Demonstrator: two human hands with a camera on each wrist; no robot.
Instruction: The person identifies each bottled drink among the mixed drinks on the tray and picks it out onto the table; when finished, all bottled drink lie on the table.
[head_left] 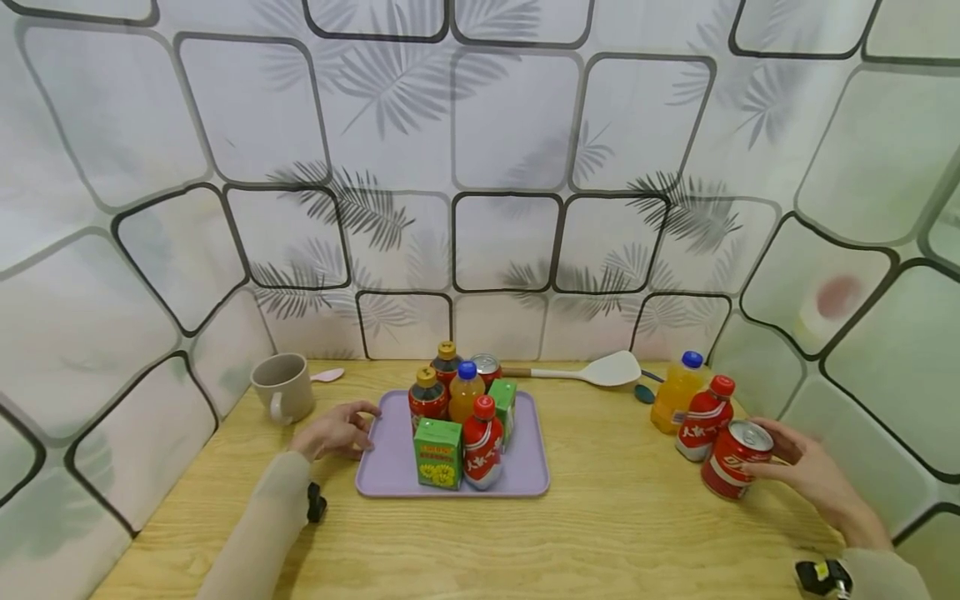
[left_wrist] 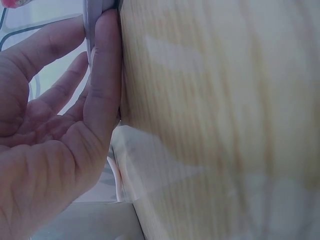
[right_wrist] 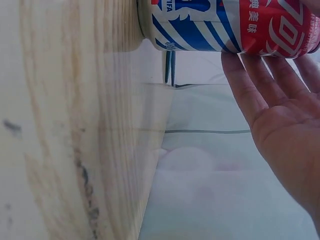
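My left hand pinches the left rim of a lilac tray between thumb and fingers; the left wrist view shows the tray's edge in that grip. On the tray stand two cola bottles, an orange juice bottle, a red-and-silver bottle, green drink cartons and a partly hidden red can. At the table's right side, my right hand grips a red soda can, thumb and fingers round its side. Whether the can's base touches the table I cannot tell.
Left of the tray are a grey mug and a pink spoon. A white spatula lies behind it, near a dark teal spoon. Beside the gripped can stand another orange juice bottle and red-and-silver bottle. Patterned curtains enclose the table.
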